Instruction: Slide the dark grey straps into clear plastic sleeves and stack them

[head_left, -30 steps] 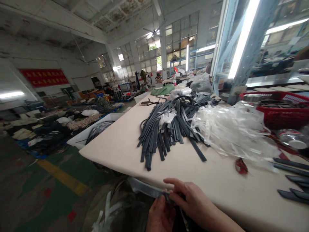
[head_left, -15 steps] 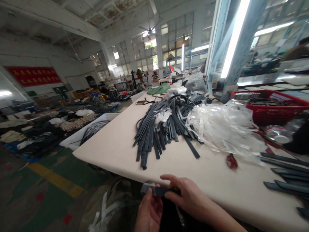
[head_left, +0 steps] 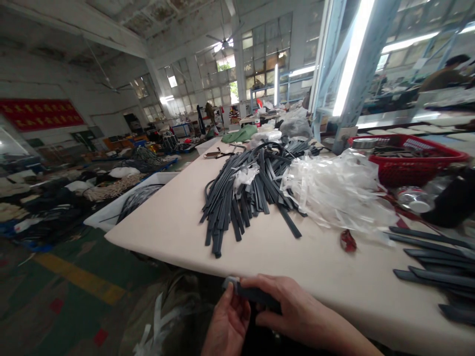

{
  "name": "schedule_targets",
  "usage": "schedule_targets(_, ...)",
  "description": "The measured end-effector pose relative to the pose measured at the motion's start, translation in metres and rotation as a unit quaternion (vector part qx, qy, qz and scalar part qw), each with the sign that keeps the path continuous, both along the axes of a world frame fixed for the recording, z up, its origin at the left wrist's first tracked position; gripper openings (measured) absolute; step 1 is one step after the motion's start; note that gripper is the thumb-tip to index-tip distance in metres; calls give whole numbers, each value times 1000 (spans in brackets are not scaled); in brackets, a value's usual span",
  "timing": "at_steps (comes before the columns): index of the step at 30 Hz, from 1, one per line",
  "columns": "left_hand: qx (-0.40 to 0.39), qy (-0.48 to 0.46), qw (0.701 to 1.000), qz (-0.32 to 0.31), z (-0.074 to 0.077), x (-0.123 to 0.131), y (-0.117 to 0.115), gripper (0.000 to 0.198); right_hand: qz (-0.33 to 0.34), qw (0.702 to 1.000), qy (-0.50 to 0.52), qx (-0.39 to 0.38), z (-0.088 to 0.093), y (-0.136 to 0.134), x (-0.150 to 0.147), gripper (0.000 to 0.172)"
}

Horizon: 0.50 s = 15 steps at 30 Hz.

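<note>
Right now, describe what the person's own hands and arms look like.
Both hands are bare: no gloves, rings or watch show. The left hand is seen only to the wrist at the frame's bottom edge. The right hand leads into a bare forearm, with no sleeve in view.

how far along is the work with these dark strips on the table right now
Looks done: a few dark strips laid out singly at the table's right end, and a heap of clear film, possibly peeled off them. In hand: one strip, pinched by the left hand and right hand at the near edge. Left: the big pile of strips, so most probably remains.
</note>
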<state>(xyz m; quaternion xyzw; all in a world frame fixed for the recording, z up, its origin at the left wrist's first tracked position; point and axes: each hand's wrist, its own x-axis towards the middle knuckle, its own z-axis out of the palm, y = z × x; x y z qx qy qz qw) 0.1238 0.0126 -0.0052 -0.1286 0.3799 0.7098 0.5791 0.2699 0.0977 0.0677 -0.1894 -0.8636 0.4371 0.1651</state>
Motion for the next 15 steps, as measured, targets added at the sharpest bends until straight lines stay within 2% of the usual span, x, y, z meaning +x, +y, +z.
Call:
schedule_targets(4, 5, -36, 999, -22, 2, -12, -2, 13, 14, 997, 65, 40, -4, 10, 12, 24)
schedule_targets(10, 28, -32, 998, -44, -17, 2, -7, 16, 14, 984, 80, 156, -34, 9, -11, 19)
schedule_targets(13, 112, -52, 989, -77, -24, 6, -13, 11, 61, 982, 95, 152, -43, 3, -20, 21)
schedule_targets(15, 146, -92, 977, -125, -28, 4, -15, 10, 68, 983, 119, 119, -41, 0, -18, 22)
